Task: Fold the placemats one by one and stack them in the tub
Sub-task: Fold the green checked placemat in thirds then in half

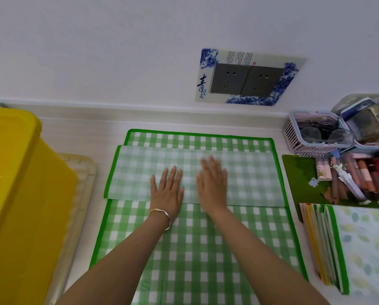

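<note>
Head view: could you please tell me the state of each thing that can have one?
Green checked placemat: partly folded, pale flap lying across it.
Left hand: open, flat on the flap.
Right hand: open, flat on the flap.
Yellow tub: upright at left; contents hidden.
Placemat stack: lying flat, at right.
Wall sockets: nothing plugged in.

Yellow tub [19, 183] blocks left; clutter [349, 172] crowds right.
</note>
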